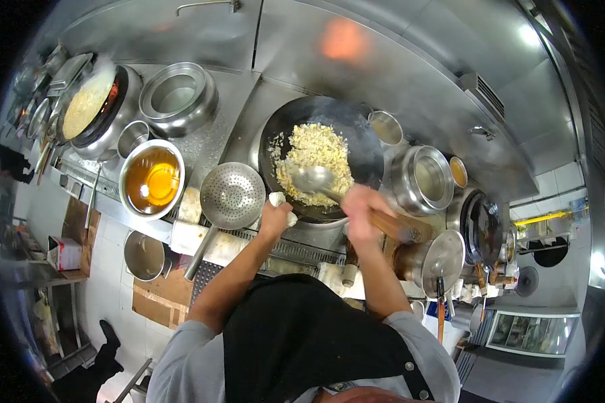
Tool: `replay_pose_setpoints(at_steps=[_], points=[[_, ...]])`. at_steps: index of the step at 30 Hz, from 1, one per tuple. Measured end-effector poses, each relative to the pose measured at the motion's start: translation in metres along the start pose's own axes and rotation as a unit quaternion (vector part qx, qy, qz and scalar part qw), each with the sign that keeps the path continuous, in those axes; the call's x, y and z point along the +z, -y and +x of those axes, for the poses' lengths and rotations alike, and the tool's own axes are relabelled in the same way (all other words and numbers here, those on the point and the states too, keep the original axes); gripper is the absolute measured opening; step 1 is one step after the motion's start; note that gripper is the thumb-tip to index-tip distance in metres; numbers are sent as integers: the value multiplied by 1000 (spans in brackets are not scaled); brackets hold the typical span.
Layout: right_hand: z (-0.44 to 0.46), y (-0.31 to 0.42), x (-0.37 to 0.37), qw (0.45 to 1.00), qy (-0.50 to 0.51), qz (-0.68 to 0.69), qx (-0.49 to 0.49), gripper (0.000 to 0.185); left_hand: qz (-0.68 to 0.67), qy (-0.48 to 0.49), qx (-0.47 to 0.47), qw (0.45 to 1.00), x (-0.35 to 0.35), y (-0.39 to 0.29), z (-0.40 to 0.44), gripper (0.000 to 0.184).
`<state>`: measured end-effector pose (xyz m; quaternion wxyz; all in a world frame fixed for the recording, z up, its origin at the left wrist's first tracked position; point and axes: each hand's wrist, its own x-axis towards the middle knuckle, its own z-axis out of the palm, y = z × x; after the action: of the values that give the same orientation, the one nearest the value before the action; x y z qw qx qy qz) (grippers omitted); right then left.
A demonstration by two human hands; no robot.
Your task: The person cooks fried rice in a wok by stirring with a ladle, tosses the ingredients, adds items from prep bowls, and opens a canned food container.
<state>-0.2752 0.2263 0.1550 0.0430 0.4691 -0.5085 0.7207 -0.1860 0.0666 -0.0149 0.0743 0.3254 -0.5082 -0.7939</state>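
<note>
A dark wok (pixel 364 148) sits on the stove, with yellowish fried rice (pixel 319 144) spread over its middle and left side. My left hand (pixel 273 218) is closed around a folded white cloth (pixel 277 199) at the wok's near left edge; whether the wok's ear is inside the cloth is hidden. My right hand (pixel 365 213) grips the wooden handle (pixel 396 226) of a ladle, slightly blurred. The metal ladle bowl (pixel 313 178) rests in the rice. Left of the wok lies a perforated strainer (pixel 233 195), its handle pointing toward me.
A bowl of orange-brown oil (pixel 131 191) and a steel pot (pixel 198 101) stand left; farther left is another steaming wok (pixel 86 107). More pots (pixel 423 180) crowd the right side. A lidded pan (pixel 444 262) sits near my right arm. Another person's leg (pixel 104 359) shows lower left.
</note>
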Motion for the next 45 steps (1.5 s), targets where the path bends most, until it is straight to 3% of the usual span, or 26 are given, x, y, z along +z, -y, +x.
replay_pose_setpoints(at_steps=[2, 3, 4, 6, 8, 10, 12, 14, 15, 17, 19, 20, 22, 24, 25, 27, 28, 29, 30, 31, 34, 35, 38, 39, 43, 45], points=[[-12, -40, -6, 974, -76, -195, 84, 41, 32, -26, -49, 998, 3, -16, -14, 29], [16, -35, -7, 969, -107, -211, 74, 38, 34, -25, -47, 998, 5, -20, -16, 29], [29, -12, -11, 981, -138, -93, 104, 36, 22, -21, -44, 999, 5, -21, -18, 28], [23, 46, -4, 980, -167, -25, 107, 36, -2, -14, -39, 999, 6, -24, -19, 26], [-8, 51, -2, 980, -103, -166, 45, 31, -17, -10, -76, 997, 8, -30, -15, 25], [-22, 10, -30, 974, -74, -207, 54, 26, -25, -7, -113, 993, 3, -27, -16, 26], [-7, -9, -84, 971, -113, -206, 43, 32, -5, 53, -119, 991, -4, -20, -6, 24], [26, 38, -112, 971, -226, -46, 63, 33, -7, 28, -95, 995, -4, -10, -1, 23], [18, 28, -115, 971, -226, -46, 66, 33, -12, 7, -68, 998, -2, -6, -1, 23], [-5, -5, -122, 937, -346, -43, 2, 33, -13, -8, -30, 999, 4, -3, -4, 19], [-2, -43, -76, 965, -246, -81, -37, 35, -11, -21, 12, 1000, 8, -7, -6, 15], [6, -26, -52, 968, -208, -124, 63, 36, -9, -23, 2, 1000, 9, -9, -7, 14], [21, 5, -18, 995, -70, -69, 8, 33, -3, -27, -8, 1000, 6, -10, -7, 14], [-6, -22, -10, 979, -77, -181, 46, 28, 0, -13, -55, 998, 5, -10, -9, 15], [-9, -34, -19, 979, -77, -181, 47, 28, 0, -13, -56, 998, 5, -8, -12, 15], [26, -62, -40, 943, -48, -329, 20, 26, 32, -13, -27, 999, 4, -11, -11, 17], [44, -72, -58, 978, -126, -163, 39, 23, 34, -16, -26, 999, 4, -9, -11, 17], [67, -42, -62, 970, -192, -104, 107, 24, 17, -23, -7, 1000, 6, -7, -11, 17], [81, -20, -67, 971, -226, -47, 68, 28, -5, -32, 14, 999, 7, -5, -9, 17], [74, -20, -81, 973, -227, -28, 11, 30, -2, -29, 6, 1000, 6, -6, -9, 15], [39, -74, -70, 967, -249, -54, 5, 31, -8, -59, 14, 998, 8, -1, -8, 17], [46, -67, -61, 978, -188, -75, 45, 32, -8, -59, 18, 998, 9, -5, -6, 17], [79, -11, -33, 978, -181, -39, 94, 33, 2, -45, -1, 999, 9, -13, -14, 20], [75, -16, -35, 983, -182, 18, 22, 33, 20, -37, -12, 999, 9, -20, -17, 20], [48, -50, -10, 986, -83, -112, 93, 35, 17, -31, -22, 999, 3, -3, -7, 21], [55, -17, -1, 992, -93, -59, 66, 33, 17, -27, -41, 999, 0, 1, -3, 25]])
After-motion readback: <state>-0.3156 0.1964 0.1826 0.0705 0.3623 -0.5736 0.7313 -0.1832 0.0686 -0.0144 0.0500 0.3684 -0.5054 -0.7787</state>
